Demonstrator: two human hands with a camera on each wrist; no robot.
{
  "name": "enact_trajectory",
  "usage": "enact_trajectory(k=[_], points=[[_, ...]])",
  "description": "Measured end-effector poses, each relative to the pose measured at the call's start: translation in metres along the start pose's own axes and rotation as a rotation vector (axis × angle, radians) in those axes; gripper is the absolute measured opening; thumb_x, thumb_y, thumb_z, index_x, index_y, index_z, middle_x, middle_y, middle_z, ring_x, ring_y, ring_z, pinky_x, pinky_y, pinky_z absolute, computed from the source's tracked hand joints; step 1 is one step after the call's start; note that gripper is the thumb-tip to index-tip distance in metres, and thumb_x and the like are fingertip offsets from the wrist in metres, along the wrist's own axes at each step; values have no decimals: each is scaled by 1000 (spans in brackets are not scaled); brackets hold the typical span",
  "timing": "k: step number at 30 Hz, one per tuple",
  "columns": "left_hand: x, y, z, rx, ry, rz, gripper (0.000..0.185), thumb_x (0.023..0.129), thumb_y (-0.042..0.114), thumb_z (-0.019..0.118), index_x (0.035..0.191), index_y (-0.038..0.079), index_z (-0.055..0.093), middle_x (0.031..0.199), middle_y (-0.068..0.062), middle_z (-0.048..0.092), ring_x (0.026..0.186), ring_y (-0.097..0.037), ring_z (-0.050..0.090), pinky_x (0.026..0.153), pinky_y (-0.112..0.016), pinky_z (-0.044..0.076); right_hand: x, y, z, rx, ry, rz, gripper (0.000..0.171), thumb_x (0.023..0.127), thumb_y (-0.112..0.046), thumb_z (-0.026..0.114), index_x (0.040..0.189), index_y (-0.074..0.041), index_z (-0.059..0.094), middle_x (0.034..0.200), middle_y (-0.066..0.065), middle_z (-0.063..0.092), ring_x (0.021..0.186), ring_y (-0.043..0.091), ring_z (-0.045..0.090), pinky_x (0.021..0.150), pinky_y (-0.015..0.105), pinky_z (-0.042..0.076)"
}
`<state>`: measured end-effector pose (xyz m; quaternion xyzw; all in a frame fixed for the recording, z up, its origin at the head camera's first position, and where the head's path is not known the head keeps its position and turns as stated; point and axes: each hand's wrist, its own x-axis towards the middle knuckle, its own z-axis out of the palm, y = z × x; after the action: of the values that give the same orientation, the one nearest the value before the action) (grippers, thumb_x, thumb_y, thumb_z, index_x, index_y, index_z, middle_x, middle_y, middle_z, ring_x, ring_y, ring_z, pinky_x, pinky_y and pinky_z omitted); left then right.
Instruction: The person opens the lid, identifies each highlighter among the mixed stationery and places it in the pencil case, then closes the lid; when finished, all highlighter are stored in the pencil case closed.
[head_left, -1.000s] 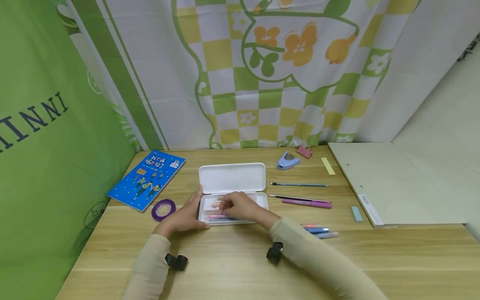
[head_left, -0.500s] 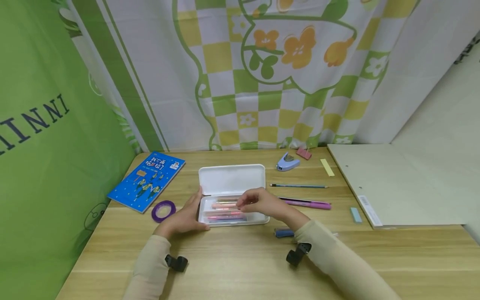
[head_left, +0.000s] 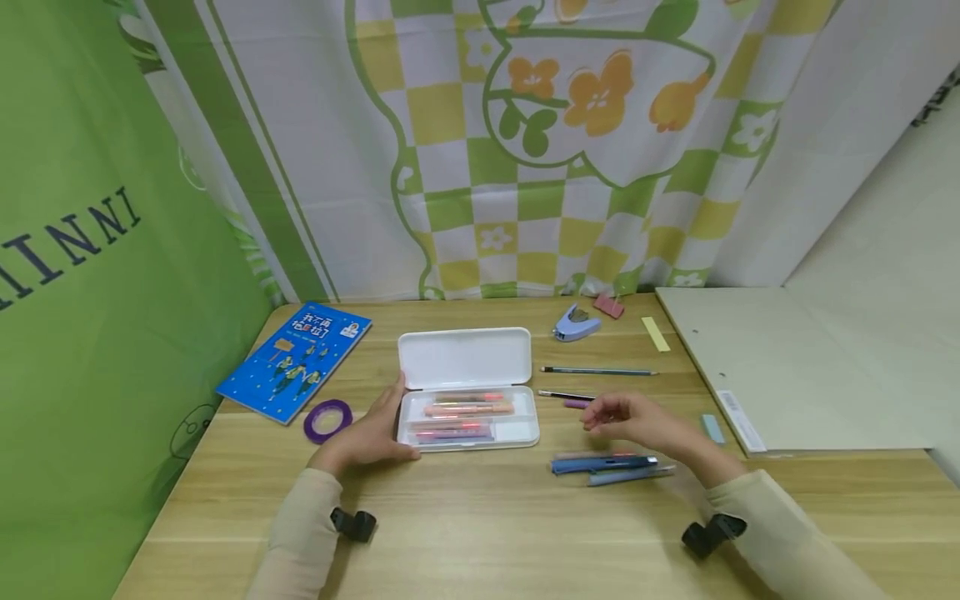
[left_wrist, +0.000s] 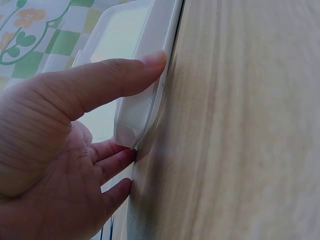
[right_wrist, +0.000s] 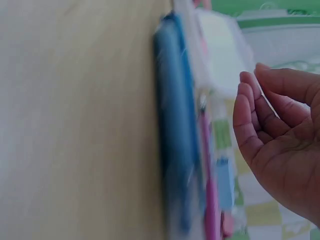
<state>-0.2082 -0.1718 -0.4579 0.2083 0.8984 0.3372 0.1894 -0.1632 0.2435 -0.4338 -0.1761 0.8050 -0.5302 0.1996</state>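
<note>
An open white pencil case [head_left: 465, 358] stands mid-table, lid raised, with a peach pen [head_left: 468, 409] and several pinkish pens [head_left: 453, 433] inside. My left hand [head_left: 375, 432] grips its left end. In the left wrist view, the thumb lies over the front wall and the fingertips touch the end. My right hand [head_left: 637, 421], empty with loosely bent fingers, is to the right of the case. Below it lie a blue pen [head_left: 600, 464] and a pale blue pen [head_left: 630, 476]. It partly covers a purple marker [head_left: 577, 404] near a black pencil [head_left: 566, 395].
Behind are a teal pencil [head_left: 600, 371], a lavender stapler [head_left: 577, 323] and a pink binder clip [head_left: 608, 306]. To the right lie a yellow strip [head_left: 655, 333], a light blue eraser [head_left: 712, 428] and a large board [head_left: 795, 367]. Purple tape [head_left: 327, 421] and a blue book [head_left: 296, 361] lie left.
My right hand has left the pens inside the pencil case and moved right, over the loose pens. The left hand keeps its place on the case.
</note>
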Motion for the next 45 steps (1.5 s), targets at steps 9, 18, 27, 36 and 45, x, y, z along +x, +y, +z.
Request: enact_trajectory(k=[9, 18, 27, 36, 45], points=[[-2, 1, -2, -2, 6, 12, 123, 74, 26, 81, 149, 3, -14, 155, -25, 1, 141, -44, 5, 112, -55, 15, -13, 20, -10, -198, -5, -52, 13, 85, -3, 67, 97, 2, 65, 93, 11, 64, 80, 11, 58, 68, 23, 51], [-1, 4, 0, -11, 3, -1, 122, 75, 24, 81, 149, 4, -13, 155, -25, 1, 141, -43, 5, 113, -55, 14, -15, 26, -7, -266, -8, -113, 11, 84, 0, 67, 94, 0, 66, 88, 10, 64, 77, 9, 59, 66, 24, 52], [1, 2, 0, -10, -2, -16, 122, 75, 26, 80, 150, 6, -14, 156, -23, -1, 142, -42, 4, 113, -54, 14, -14, 23, -5, -273, -17, -96, 9, 85, -2, 67, 93, 0, 66, 88, 6, 65, 77, 8, 59, 66, 23, 52], [-1, 2, 0, -12, 0, -10, 122, 74, 27, 81, 150, 5, -13, 156, -24, -1, 142, -43, 4, 113, -55, 14, 0, 5, -6, -343, -5, -98, 6, 87, -4, 65, 92, -4, 67, 89, 3, 66, 79, 7, 56, 68, 24, 50], [0, 2, 0, -8, -2, -16, 121, 76, 26, 80, 150, 5, -14, 156, -23, -1, 142, -42, 4, 113, -55, 14, 49, -38, 29, -366, -33, -207, 5, 88, -4, 64, 92, -3, 67, 85, 0, 64, 77, 7, 55, 68, 24, 49]])
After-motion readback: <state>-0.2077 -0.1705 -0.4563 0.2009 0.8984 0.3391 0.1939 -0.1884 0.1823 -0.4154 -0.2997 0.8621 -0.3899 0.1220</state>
